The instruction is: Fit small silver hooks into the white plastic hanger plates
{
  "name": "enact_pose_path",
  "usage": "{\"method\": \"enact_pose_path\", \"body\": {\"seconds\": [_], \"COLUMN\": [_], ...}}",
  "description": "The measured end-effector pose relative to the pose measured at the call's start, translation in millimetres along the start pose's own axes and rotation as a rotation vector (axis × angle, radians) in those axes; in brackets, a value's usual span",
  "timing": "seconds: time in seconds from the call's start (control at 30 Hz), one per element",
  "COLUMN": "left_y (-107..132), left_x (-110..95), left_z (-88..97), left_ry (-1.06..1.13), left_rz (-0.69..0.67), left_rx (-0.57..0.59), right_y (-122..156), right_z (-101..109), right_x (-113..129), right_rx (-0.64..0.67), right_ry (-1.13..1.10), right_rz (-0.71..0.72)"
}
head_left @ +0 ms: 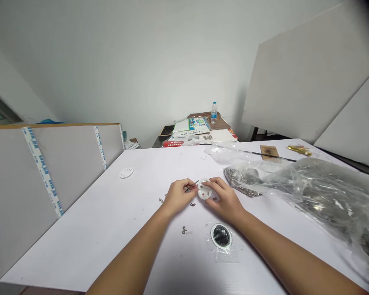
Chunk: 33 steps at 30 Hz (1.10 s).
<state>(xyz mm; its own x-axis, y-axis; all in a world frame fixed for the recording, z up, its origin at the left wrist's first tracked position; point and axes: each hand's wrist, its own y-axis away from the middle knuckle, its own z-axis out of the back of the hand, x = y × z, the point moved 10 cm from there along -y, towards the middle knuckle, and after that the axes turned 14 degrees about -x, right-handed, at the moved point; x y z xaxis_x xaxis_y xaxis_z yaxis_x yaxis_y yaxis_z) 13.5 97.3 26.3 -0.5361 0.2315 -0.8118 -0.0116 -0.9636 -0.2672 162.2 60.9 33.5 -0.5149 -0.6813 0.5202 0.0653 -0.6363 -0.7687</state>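
My left hand (178,197) pinches a thin dark pick-like tool (192,186), its tip reaching toward a round white plastic disc (204,191). My right hand (225,200) holds that disc from the right, with fingers over its top edge. A small red mark shows on the disc's face. Small metal clasps (192,204) lie on the white tabletop (117,213) near both hands. Below my hands, a round mirror in a white ring (220,237) rests on clear plastic film. Another white disc (126,173) lies far to the left.
A plastic bag of metal parts (241,182) lies right of my hands, beside a large bulging clear bag (326,200). Beyond are a cork square (269,152) and gold pieces (299,150). White boards (55,164) stand at the left. A water bottle (214,112) stands behind.
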Motion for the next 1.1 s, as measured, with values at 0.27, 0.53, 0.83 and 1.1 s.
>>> {"method": "enact_pose_path", "body": {"seconds": [0.27,0.53,0.83,1.1], "left_y": [1.2,3.0,2.9,-2.6], "left_x": [2.7,0.6,-14.4,6.6], "left_z": [-3.3,-7.2,-3.8,-12.0], "left_ry": [-0.011,-0.029,-0.011,0.236], "left_rz": [0.0,-0.032,-0.158,0.02], "left_rx": [0.005,0.016,0.037,0.158], "right_y": [-1.1,-0.6,-2.5,-1.7], "right_z": [0.1,1.9,7.7,7.7], "right_x": [9.3,11.9,10.0,13.6], "right_rx": [0.004,-0.017,-0.06,-0.035], "right_ry": [0.023,0.004,-0.047,-0.105], "right_rz": [0.061,0.088,0.054,0.087]}}
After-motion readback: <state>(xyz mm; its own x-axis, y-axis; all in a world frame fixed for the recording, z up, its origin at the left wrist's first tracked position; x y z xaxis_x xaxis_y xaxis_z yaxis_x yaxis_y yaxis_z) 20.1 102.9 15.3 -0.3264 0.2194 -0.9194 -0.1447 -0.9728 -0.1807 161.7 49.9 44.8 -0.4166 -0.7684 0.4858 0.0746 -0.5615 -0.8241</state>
